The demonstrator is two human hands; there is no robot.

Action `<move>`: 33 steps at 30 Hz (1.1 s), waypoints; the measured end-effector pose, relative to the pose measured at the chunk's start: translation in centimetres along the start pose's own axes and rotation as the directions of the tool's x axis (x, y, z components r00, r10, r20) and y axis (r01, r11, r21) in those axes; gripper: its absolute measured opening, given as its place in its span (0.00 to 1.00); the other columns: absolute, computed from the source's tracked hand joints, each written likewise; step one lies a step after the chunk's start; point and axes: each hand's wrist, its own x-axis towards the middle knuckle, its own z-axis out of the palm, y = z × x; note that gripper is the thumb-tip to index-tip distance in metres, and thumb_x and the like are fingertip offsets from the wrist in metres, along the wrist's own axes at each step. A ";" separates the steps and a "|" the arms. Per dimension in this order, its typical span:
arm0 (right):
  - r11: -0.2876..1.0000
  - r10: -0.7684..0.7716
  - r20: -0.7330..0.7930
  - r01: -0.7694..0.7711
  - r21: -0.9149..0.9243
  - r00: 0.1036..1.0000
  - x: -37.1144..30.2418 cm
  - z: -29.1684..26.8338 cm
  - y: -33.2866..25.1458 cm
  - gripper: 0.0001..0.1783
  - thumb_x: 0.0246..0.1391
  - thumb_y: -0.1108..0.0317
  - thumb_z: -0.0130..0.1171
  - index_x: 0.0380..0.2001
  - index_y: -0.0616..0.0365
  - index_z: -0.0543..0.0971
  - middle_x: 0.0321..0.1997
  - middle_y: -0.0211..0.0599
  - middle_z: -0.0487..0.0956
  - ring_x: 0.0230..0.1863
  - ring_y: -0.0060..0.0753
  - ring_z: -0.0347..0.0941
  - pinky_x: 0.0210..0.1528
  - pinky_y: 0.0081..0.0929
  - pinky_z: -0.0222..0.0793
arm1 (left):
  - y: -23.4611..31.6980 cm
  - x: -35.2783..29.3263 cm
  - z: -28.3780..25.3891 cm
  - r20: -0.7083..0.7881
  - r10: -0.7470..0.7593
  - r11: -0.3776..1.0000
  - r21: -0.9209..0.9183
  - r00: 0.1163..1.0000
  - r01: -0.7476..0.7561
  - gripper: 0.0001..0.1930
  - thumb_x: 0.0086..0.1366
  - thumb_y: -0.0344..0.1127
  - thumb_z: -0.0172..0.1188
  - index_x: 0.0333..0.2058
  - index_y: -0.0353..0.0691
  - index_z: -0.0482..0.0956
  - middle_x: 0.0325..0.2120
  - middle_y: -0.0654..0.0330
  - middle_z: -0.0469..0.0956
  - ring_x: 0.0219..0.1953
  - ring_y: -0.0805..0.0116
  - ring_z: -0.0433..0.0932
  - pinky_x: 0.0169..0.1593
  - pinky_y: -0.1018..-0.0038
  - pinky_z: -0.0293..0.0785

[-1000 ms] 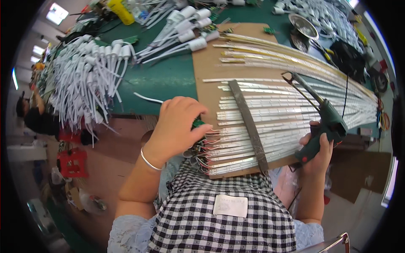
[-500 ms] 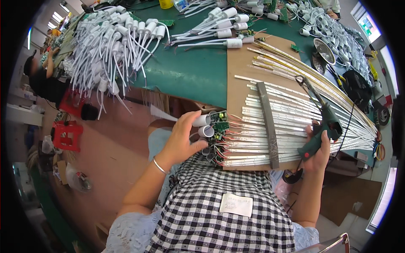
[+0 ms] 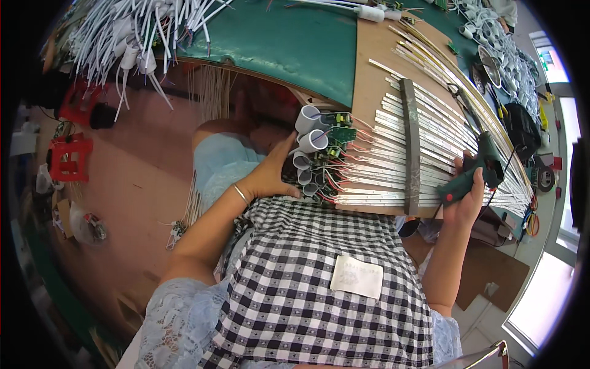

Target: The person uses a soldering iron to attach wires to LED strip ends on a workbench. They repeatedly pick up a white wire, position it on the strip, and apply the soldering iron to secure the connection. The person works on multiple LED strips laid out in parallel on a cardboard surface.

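Left hand (image 3: 272, 175) had shifted down a row of white sleeves (image 3: 306, 119), centre frame, leaving upper ones uncovered, grip unclear; right hand (image 3: 464, 206), right of centre, gripped green pistol-shaped tool (image 3: 490, 158).

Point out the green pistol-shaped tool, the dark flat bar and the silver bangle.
Green pistol-shaped tool (image 3: 488, 149), head view: its main body.
Dark flat bar (image 3: 410, 146), head view: midway along its length.
Silver bangle (image 3: 242, 194), head view: its visible band.

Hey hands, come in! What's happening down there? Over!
Right hand holds green tool. Left hand curled at white caps, grip unclear. Dark bar lies across silver strips.
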 end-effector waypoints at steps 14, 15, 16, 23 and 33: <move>0.993 -0.035 -0.009 0.036 0.110 0.999 0.3 0.0 0.4 0.21 0.62 0.60 0.49 0.55 0.57 0.67 0.51 0.40 0.74 0.47 0.30 0.72 0.42 0.22 0.70 | -4.1 4.4 4.9 0.158 0.154 0.986 0.037 0.975 -0.162 0.17 0.59 0.33 0.58 0.48 0.38 0.73 0.49 0.51 0.74 0.50 0.60 0.73 0.53 0.67 0.68; 0.993 -0.033 -0.011 0.034 0.115 0.999 0.3 0.1 0.4 0.21 0.62 0.61 0.49 0.55 0.57 0.67 0.51 0.40 0.74 0.47 0.31 0.73 0.42 0.22 0.71 | -4.3 4.3 4.5 0.186 0.135 0.989 0.031 0.973 -0.143 0.18 0.60 0.32 0.57 0.49 0.38 0.73 0.50 0.51 0.73 0.51 0.61 0.72 0.54 0.68 0.67; 0.992 -0.028 -0.013 0.030 0.121 1.000 0.3 0.0 0.5 0.21 0.62 0.61 0.49 0.55 0.57 0.67 0.50 0.40 0.74 0.46 0.31 0.73 0.42 0.23 0.71 | -4.1 4.0 4.1 0.213 0.112 0.992 0.026 0.971 -0.120 0.18 0.61 0.32 0.56 0.51 0.38 0.72 0.51 0.51 0.72 0.52 0.62 0.71 0.55 0.68 0.67; 0.989 -0.081 -0.020 0.083 0.123 0.997 0.5 -0.2 1.0 0.22 0.62 0.61 0.49 0.56 0.57 0.66 0.52 0.39 0.74 0.45 0.28 0.74 0.35 0.20 0.71 | 1.6 -1.4 -5.0 -0.247 -0.201 0.976 0.037 0.948 0.216 0.11 0.50 0.33 0.62 0.33 0.39 0.79 0.31 0.56 0.78 0.37 0.56 0.76 0.43 0.63 0.70; 0.981 -0.063 -0.025 0.066 0.180 0.998 1.1 -1.2 1.7 0.22 0.61 0.61 0.52 0.55 0.58 0.66 0.49 0.38 0.75 0.41 0.29 0.73 0.47 0.26 0.69 | 1.7 -1.4 -4.9 -0.253 -0.277 0.478 0.801 0.927 0.361 0.41 0.49 0.33 0.61 0.63 0.50 0.56 0.58 0.52 0.60 0.62 0.47 0.55 0.59 0.44 0.53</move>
